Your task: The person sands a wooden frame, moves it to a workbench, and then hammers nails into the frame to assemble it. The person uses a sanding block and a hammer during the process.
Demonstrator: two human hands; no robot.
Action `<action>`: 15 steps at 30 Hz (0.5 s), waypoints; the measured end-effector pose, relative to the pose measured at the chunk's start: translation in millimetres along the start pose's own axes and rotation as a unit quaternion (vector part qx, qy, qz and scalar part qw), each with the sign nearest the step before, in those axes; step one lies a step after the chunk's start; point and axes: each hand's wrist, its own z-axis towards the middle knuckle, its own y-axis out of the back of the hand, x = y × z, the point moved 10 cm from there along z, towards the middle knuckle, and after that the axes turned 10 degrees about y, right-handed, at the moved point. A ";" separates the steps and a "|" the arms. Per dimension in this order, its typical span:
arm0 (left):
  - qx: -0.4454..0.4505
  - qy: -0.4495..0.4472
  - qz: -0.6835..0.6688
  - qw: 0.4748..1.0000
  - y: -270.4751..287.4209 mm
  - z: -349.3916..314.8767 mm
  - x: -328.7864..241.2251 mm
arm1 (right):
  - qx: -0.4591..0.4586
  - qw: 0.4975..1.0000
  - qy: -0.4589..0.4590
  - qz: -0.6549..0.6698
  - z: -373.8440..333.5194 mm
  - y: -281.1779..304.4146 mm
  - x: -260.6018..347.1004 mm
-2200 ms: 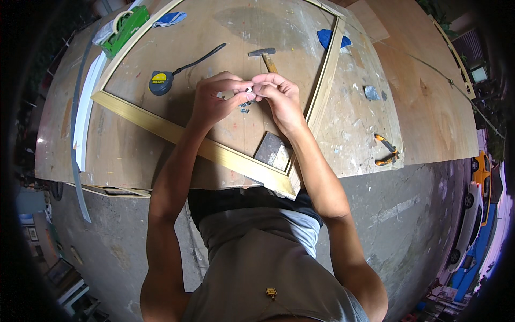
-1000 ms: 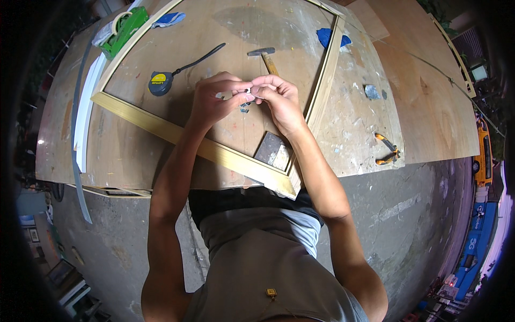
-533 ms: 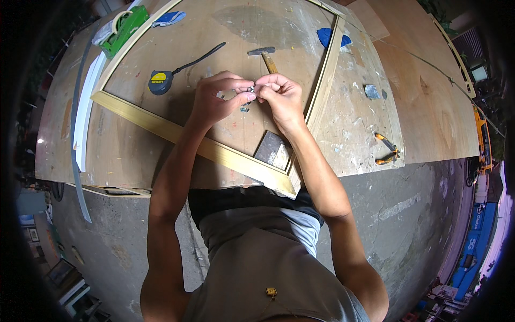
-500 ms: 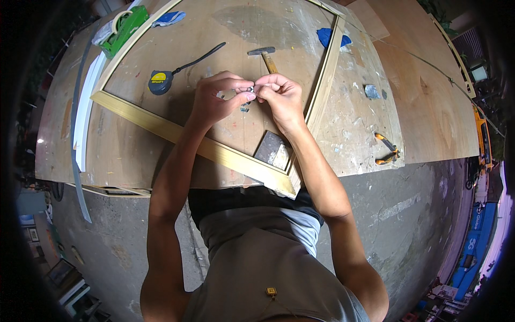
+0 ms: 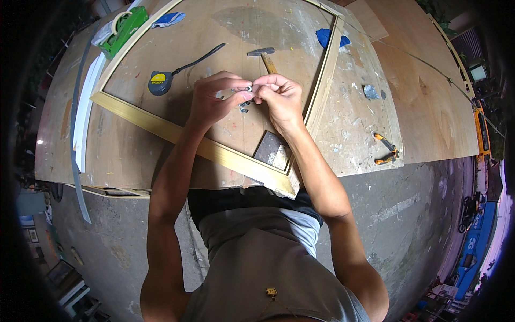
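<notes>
1. Thumb and forefinger of the left hand (image 5: 212, 102) are closed on a small shiny piece (image 5: 249, 89), clamped at their tips; its exact shape is too small to make out.
2. The right hand (image 5: 284, 102) is curled, its fingertips drawn in close at the right of that piece; whether they pinch it too I cannot tell.
3. Both hands are above the worktable (image 5: 354, 129), with the small piece between them. A few small dark bits (image 5: 244, 108) lie on the wood just below.
4. On the far side of the hands lies a hammer (image 5: 268, 63), its head to the far end. A black and yellow tape measure (image 5: 160, 83) sits to the left, its strap trailing far and right.
5. A pale wooden frame (image 5: 230, 155) surrounds these things, one corner at the near edge. A dark block (image 5: 268, 146) lies inside that corner, by the right forearm.
6. To the right, outside the frame, are pliers (image 5: 385, 149) with orange and black handles. Far left stands a green tool (image 5: 124, 32) beside a blue cloth (image 5: 169, 20).
7. Grey concrete floor (image 5: 386, 231) shows on the near side; a blue vehicle (image 5: 475, 247) is at the far right.
</notes>
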 end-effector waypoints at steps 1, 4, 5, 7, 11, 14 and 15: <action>0.001 0.000 -0.008 1.000 0.1 -0.1 0.6 | -0.001 1.000 -0.001 0.003 0.0 -0.1 -0.4; 0.003 0.002 -0.034 0.999 0.8 -0.6 3.6 | -0.004 1.000 -0.003 0.017 0.5 0.3 -1.3; 0.002 0.003 -0.045 0.999 0.8 -0.8 5.9 | -0.005 1.000 -0.004 0.022 0.6 0.4 -1.4; 0.003 0.006 -0.058 0.998 0.7 -0.6 7.6 | -0.007 1.000 -0.008 0.021 0.6 0.4 -2.1; 0.001 0.003 -0.064 0.998 1.5 0.0 7.1 | -0.001 0.999 -0.028 0.025 0.5 -1.5 -3.1; 0.004 0.006 -0.058 0.998 2.1 0.2 7.0 | 0.001 0.999 -0.034 0.031 0.6 -5.2 1.2; 0.006 0.008 -0.054 0.998 1.8 0.2 7.0 | 0.004 0.999 -0.036 0.038 0.5 -5.3 0.5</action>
